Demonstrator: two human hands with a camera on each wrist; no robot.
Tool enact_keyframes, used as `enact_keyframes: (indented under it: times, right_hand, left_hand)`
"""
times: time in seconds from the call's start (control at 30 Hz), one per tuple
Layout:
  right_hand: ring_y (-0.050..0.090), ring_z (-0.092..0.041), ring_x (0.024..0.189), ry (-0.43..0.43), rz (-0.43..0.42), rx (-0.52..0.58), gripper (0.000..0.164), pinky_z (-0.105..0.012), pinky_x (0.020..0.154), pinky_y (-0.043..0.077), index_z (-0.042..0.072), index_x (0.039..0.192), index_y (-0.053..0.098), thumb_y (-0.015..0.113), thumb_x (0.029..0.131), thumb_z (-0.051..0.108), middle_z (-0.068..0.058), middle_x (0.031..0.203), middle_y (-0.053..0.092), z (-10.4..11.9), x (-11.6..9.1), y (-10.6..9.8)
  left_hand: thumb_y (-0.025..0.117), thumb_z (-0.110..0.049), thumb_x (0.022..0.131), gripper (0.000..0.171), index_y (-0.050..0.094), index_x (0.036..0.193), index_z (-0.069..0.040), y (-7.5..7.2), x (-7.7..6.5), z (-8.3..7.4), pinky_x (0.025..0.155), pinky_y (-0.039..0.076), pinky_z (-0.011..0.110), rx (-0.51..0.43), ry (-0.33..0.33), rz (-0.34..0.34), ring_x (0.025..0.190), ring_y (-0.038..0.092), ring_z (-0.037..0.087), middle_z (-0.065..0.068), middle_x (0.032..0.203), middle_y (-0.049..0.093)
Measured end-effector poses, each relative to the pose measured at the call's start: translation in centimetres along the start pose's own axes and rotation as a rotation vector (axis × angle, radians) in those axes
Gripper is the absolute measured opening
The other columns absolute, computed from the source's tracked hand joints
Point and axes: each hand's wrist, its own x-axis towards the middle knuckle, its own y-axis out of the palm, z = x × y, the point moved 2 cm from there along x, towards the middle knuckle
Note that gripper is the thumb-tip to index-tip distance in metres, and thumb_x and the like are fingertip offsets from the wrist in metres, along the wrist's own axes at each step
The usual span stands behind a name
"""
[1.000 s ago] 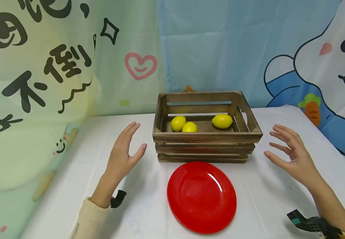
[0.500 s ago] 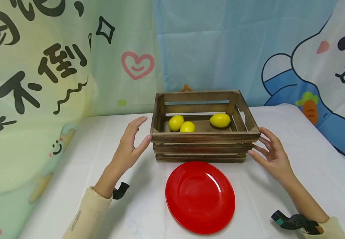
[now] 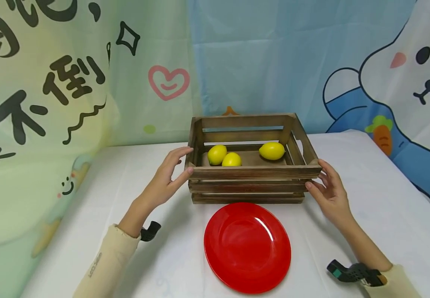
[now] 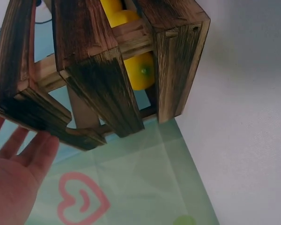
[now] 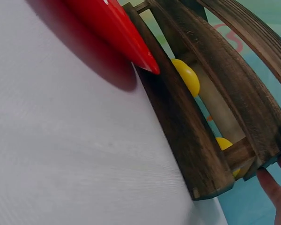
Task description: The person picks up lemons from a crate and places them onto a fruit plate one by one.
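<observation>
A brown slatted wooden crate (image 3: 248, 173) stands at the back of the white table. Inside it lie two lemons (image 3: 216, 155) close together on the left and one lemon (image 3: 272, 151) on the right. My left hand (image 3: 164, 178) holds the crate's left front corner, thumb at the front and fingers along the end rim. My right hand (image 3: 332, 198) grips the opposite front corner, thumb on the front and fingers at the end. In the left wrist view, fingers (image 4: 40, 152) meet the top slat's edge; the right wrist view shows fingers (image 5: 271, 185) at the crate's end.
A round red plate (image 3: 247, 248) lies just in front of the crate, between my forearms. Behind the white tabletop (image 3: 368, 165) hangs a printed cloth backdrop (image 3: 267, 62). Black straps (image 3: 356, 273) sit on both wrists, by the cream sleeves.
My right hand has come in leftward from the open table to the crate's right corner. The left hand has moved slightly right onto the left corner. Crate, lemons and plate stay put.
</observation>
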Motion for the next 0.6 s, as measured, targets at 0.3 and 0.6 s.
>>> enact_keyframes:
  times: [0.3, 0.6]
  right_hand:
    - [0.055, -0.009, 0.117, 0.115, -0.124, 0.079, 0.056, -0.015, 0.092, 0.047, -0.001, 0.137, 0.05, 0.048, 0.087, -0.026, 0.003, 0.125, 0.06, -1.4, -1.0, -0.2]
    - [0.059, -0.009, 0.112, 0.168, -0.208, 0.164, 0.037, -0.015, 0.086, 0.05, 0.003, 0.116, 0.065, 0.052, 0.089, -0.02, 0.002, 0.113, 0.067, -2.1, -1.3, -0.1]
  left_hand:
    - [0.061, -0.021, 0.097, 0.028, 0.064, 0.124, -0.012, 0.2, 1.0, 0.2, 0.115, 0.024, 0.055, 0.029, -0.006, 0.058, 0.146, 0.023, 0.025, 0.007, 0.142, 0.049]
    - [0.06, -0.02, 0.098, 0.025, 0.068, 0.117, -0.008, 0.1, 2.2, 0.5, 0.113, 0.03, 0.052, -0.003, -0.008, 0.104, 0.147, 0.022, 0.016, 0.004, 0.138, 0.052]
